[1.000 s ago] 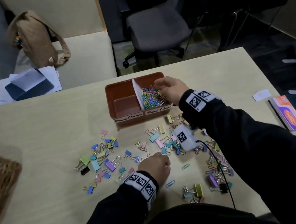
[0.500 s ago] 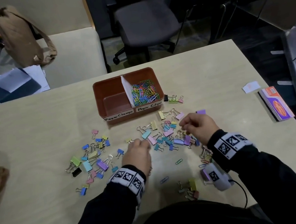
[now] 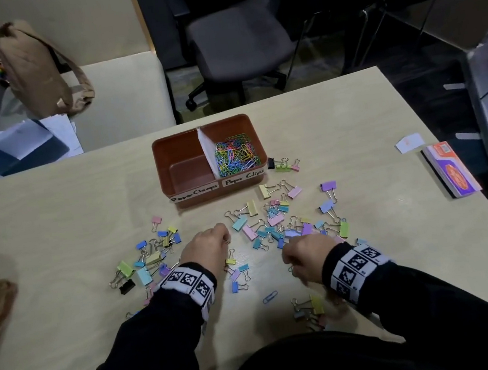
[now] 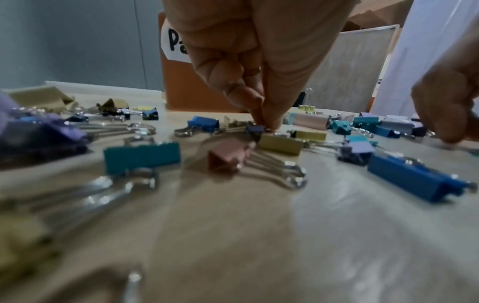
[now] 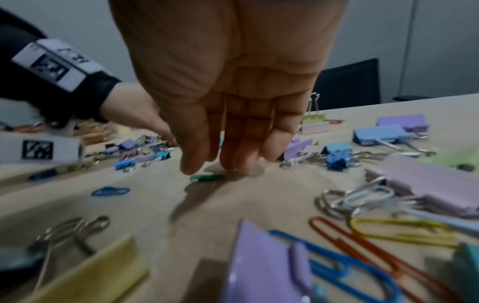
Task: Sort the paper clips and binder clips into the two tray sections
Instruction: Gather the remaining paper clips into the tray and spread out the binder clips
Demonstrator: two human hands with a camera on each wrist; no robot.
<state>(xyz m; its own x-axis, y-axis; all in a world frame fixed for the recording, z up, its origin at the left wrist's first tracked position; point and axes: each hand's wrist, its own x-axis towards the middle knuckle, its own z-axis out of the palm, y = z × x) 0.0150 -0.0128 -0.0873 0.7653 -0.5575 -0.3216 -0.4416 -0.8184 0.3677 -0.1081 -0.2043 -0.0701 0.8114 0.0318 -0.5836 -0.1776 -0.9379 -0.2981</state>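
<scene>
Orange plastic two-section tray sits at the far side of the pale wood surface, colourful paper clips in its right half. Left hand pinches something tiny among scattered pastel binder clips. Right hand, fingers relaxed, fingertips just above a green paper clip.

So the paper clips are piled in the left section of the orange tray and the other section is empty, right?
Not quite: the head view shows the paper clips piled in the right section of the orange tray, the one labelled Paper Clips. The other section, on the left, is indeed empty.
</scene>
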